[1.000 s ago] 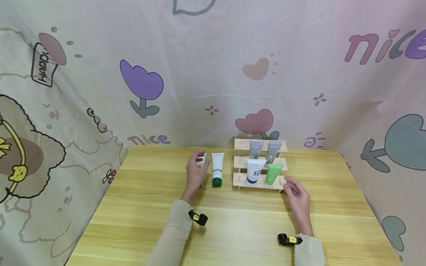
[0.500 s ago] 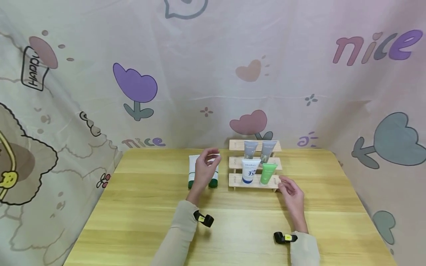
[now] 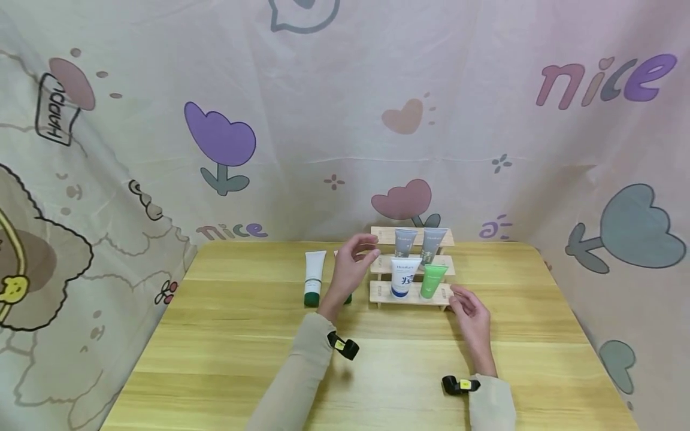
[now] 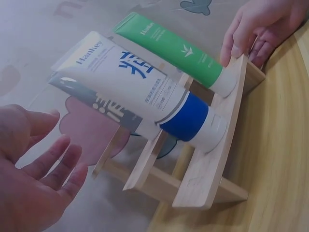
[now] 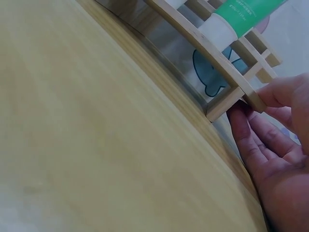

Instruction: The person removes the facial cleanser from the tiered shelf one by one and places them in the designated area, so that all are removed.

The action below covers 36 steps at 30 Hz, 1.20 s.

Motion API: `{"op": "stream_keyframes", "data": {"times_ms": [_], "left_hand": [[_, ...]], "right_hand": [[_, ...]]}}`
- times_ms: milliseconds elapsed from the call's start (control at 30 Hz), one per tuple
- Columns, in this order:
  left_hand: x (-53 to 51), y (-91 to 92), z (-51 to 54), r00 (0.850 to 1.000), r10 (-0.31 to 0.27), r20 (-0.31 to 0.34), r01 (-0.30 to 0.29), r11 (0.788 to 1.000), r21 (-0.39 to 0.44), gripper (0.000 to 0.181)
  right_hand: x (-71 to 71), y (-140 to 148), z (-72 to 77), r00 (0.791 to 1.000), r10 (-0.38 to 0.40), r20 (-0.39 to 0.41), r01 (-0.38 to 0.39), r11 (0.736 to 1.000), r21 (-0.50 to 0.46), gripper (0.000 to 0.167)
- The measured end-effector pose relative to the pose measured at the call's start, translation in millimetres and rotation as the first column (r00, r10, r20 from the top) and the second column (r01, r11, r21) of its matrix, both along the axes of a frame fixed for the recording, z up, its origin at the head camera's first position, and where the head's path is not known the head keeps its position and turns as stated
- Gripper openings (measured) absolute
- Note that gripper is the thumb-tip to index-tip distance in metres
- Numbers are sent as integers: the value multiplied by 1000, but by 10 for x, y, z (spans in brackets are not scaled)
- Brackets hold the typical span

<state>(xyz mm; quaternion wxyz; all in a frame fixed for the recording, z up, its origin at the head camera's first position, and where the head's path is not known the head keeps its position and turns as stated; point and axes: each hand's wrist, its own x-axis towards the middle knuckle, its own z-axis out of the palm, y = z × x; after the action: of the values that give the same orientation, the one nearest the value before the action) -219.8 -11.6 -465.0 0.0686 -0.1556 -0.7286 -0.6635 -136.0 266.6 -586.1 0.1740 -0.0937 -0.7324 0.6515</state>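
A three-tier wooden display rack (image 3: 380, 291) stands on the table. Its front tier bears a white tube with a blue band (image 4: 186, 116) and a green tube (image 3: 433, 281). Two grey tubes (image 3: 433, 244) stand behind them. My right hand (image 3: 471, 314) pinches the right end of the front tier, thumb above and fingers beneath in the right wrist view. My left hand (image 3: 353, 269), fingers loosely bent and holding nothing, is in the air just left of the rack. Beneath it a white tube with a green cap (image 3: 347, 299) is mostly hidden.
Another white tube with a green cap (image 3: 314, 278) lies further left on the wooden table (image 3: 232, 347). A patterned cloth (image 3: 302, 120) hangs behind the table and along its sides.
My left hand has moved right, away from the green-capped tubes and towards the rack, uncovering the left tube. The right hand stays at the rack's end. The head view has shifted slightly.
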Motion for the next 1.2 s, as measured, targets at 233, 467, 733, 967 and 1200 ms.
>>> {"op": "stream_keyframes", "data": {"times_ms": [233, 467, 733, 967, 1200], "left_hand": [[-59, 97, -20, 999, -45, 15, 44, 999, 6, 27], [-146, 174, -37, 993, -99, 62, 96, 995, 41, 34], [-233, 298, -75, 984, -148, 100, 140, 987, 79, 29], [-258, 376, -63, 982, -140, 127, 137, 990, 26, 31], [-271, 422, -85, 976, -158, 150, 157, 987, 15, 33]], "right_hand": [[13, -7, 8, 1000, 7, -5, -7, 1000, 0, 31], [52, -32, 164, 998, 44, -34, -45, 999, -25, 29], [99, -50, 307, 998, 60, -12, -60, 998, -7, 32], [73, -25, 249, 998, 59, 15, -59, 998, -18, 31], [-4, 40, -8, 999, 39, 16, -39, 999, -36, 32]]}}
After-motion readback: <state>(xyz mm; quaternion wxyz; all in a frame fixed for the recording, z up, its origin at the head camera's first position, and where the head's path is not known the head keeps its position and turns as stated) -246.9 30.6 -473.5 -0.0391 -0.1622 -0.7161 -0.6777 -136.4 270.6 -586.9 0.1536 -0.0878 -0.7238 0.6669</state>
